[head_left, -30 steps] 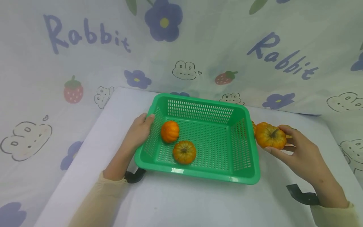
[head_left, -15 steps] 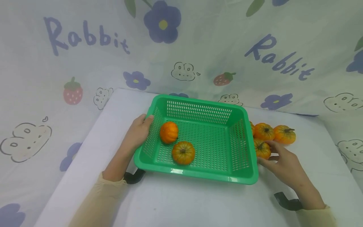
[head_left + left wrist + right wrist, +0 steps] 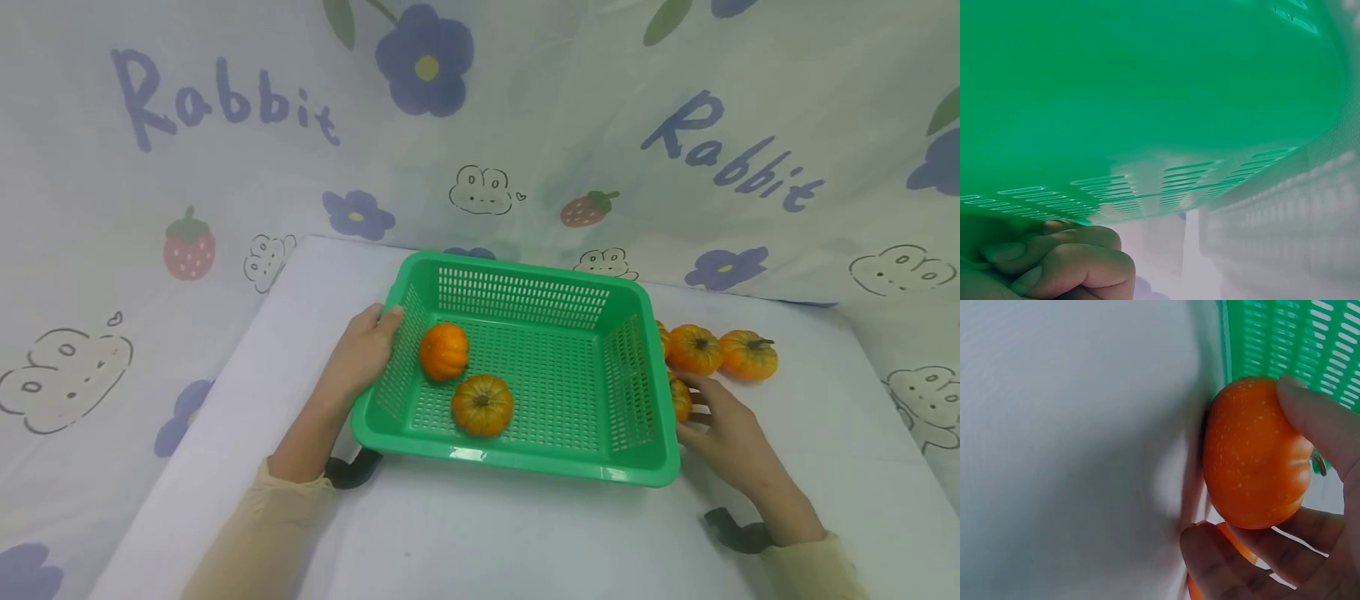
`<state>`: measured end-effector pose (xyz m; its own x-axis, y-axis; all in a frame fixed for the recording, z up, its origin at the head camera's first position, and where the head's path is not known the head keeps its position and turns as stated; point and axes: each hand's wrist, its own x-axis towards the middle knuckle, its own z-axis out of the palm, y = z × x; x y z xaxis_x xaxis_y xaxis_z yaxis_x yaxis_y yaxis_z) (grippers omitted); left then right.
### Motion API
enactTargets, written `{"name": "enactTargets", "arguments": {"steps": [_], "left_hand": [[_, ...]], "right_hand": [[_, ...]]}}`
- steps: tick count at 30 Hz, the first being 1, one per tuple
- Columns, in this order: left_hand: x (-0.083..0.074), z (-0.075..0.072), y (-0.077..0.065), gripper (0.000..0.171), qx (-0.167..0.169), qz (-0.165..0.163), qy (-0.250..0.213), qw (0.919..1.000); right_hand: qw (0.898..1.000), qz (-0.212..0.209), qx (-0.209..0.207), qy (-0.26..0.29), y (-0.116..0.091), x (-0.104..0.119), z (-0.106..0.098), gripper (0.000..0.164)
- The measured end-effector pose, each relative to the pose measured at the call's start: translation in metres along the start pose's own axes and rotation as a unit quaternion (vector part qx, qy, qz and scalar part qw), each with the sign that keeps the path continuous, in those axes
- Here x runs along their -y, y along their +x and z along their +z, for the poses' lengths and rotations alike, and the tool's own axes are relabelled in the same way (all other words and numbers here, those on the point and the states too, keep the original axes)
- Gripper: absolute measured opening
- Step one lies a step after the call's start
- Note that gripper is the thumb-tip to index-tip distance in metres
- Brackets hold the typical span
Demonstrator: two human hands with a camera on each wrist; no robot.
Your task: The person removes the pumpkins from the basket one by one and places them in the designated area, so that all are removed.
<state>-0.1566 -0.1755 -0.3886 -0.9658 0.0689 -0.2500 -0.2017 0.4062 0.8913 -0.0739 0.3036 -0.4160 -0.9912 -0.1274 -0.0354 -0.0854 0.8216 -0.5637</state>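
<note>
My left hand [image 3: 365, 347] grips the left rim of a green plastic basket [image 3: 525, 465]; its curled fingers [image 3: 1085, 269] show under the rim in the left wrist view. Inside the basket lie two small pumpkins, an orange one [image 3: 444, 352] near the left wall and a green-streaked one [image 3: 482, 405] in front of it. Outside the right wall, my right hand [image 3: 726, 431] holds another small pumpkin [image 3: 1254, 456] between thumb and fingers, low at the table. The basket's side partly hides this pumpkin in the head view.
Behind the right hand, a row of pumpkins stands on the white table [image 3: 555, 542]: one [image 3: 748, 356] at the right, one [image 3: 695, 350] beside it, and one [image 3: 663, 338] half hidden by the basket. A printed cloth [image 3: 525, 100] hangs behind the table.
My right hand has carried its pumpkin left and nearer to me, down beside the basket's right wall, uncovering the pumpkins behind. The left hand keeps its grip on the rim.
</note>
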Motion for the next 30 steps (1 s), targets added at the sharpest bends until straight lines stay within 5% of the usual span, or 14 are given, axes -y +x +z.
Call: {"name": "enactTargets", "arguments": {"steps": [30], "left_hand": [[-0.0021,-0.0002,-0.0004,0.053,-0.004,-0.006,-0.004,1.0000]], "right_hand": [[1.000,0.012,0.003,0.003,0.0033,-0.0021,0.0024,0.080]]}}
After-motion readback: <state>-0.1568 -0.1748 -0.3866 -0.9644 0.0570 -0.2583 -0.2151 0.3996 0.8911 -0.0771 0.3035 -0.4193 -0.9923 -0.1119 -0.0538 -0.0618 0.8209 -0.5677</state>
